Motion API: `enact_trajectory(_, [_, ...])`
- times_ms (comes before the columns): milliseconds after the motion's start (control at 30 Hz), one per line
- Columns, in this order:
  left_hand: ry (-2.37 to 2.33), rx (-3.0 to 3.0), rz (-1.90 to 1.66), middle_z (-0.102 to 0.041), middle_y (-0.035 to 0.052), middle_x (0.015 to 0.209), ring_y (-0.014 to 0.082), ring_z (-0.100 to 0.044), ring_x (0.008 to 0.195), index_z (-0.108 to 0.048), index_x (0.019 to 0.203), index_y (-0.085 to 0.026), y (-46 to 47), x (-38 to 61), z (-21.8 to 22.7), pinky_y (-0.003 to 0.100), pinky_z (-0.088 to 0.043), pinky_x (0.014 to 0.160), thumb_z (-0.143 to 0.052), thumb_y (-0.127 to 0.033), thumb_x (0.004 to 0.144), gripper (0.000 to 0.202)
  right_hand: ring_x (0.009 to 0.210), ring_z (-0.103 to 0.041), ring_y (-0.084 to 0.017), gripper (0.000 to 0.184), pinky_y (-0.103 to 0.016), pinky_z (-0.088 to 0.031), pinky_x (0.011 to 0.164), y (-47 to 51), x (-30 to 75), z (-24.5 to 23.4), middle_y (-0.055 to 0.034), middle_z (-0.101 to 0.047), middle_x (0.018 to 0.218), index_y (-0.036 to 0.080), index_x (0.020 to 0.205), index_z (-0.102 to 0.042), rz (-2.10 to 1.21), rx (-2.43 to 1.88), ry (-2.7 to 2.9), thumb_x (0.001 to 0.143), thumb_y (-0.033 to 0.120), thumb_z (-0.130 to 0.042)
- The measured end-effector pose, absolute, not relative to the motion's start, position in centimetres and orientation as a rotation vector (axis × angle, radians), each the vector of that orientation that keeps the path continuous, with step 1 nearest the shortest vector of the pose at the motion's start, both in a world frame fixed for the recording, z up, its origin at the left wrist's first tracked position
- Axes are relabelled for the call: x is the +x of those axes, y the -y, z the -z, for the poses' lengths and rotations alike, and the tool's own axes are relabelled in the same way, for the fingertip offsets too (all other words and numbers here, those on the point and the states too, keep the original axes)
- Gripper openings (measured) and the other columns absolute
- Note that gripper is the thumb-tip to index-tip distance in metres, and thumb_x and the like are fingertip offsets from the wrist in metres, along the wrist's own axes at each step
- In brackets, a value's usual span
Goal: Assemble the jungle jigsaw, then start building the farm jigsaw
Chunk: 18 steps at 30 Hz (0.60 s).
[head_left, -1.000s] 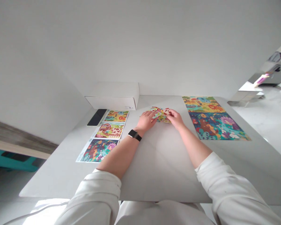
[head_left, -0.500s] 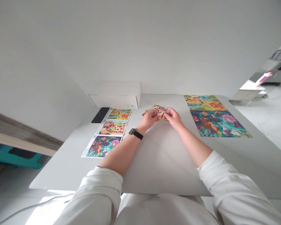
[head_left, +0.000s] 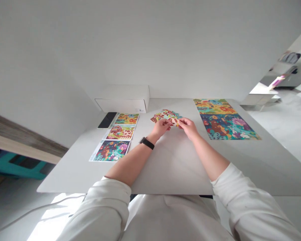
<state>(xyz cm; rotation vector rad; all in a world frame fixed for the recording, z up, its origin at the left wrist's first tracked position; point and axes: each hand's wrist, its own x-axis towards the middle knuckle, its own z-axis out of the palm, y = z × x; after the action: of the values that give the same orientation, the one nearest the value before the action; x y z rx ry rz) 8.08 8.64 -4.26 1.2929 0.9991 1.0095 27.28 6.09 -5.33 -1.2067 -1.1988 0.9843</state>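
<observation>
Evidently the largest thing is the table (head_left: 175, 167), with a white box (head_left: 122, 100) along its far edge, left of the middle. The box is closed, so its contents are hidden. Two bright animal pictures (head_left: 229, 127) lie together toward the far right corner; a sheet (head_left: 120, 132) of three smaller scenes lies toward the left edge, a phone (head_left: 107, 119) beside its far end. Between these, near the middle of the far edge, loose puzzle pieces form a pile (head_left: 168, 113).

A second ago the left hand (head_left: 161, 128) lay flat over the pile; now it is on the near side, and more of the pile shows. Its grip is narrow, fingertips pinching a cream, red-patched piece (head_left: 175, 122). The right hand (head_left: 188, 128) pinches the right end, its grip equally narrow. Whether that is one piece or two joined, I cannot tell.
</observation>
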Motion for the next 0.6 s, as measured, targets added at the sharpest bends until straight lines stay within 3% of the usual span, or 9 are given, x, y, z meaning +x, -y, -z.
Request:
enact_trajectory(200, [-1.02, 1.138, -0.936, -0.081, 0.0076, 0.096, 0.0112, -0.069, 0.071, -0.068, 0.099, -0.018, -7.4, 6.7, 4.2, 0.027, -0.06, 0.071, -0.091, -0.028, 0.084, 0.029, 0.082, -0.071, -0.023, 0.064, -0.036, -0.06, 0.078, -6.2, 26.8, 5.7, -0.0052, -0.079, 0.092, 0.023, 0.098, -0.076, -0.998, -1.234, 1.25, 0.066, 0.077, -0.083])
enact_trajectory(367, [-1.016, 1.252, -0.936, -0.081, 0.0076, 0.097, 0.0123, -0.069, 0.076, -0.07, 0.104, -0.019, -7.4, 5.4, 4.6, 0.023, -0.058, 0.066, -0.086, -0.038, 0.089, 0.029, 0.078, -0.069, -0.021, 0.06, -0.036, -0.059, 0.078, -6.4, 26.5, 6.2, -0.0036, -0.077, 0.085, 0.022, 0.097, -0.076, -1.023, -1.245, 1.335, 0.071, 0.076, -0.081])
enact_trajectory(600, [-1.025, 1.42, -0.946, -0.07, 0.0, 0.072, 0.0127, -0.066, 0.065, -0.068, 0.104, -0.019, -8.1, 5.4, 5.3, 0.021, -0.053, 0.055, -0.083, -0.041, 0.09, 0.03, 0.077, -0.068, -0.021, 0.056, -0.034, -0.057, 0.074, -6.4, 26.8, 6.8, -0.0037, -0.077, 0.085, 0.022, 0.101, -0.076, -1.003, -1.283, 1.434, 0.074, 0.071, -0.079])
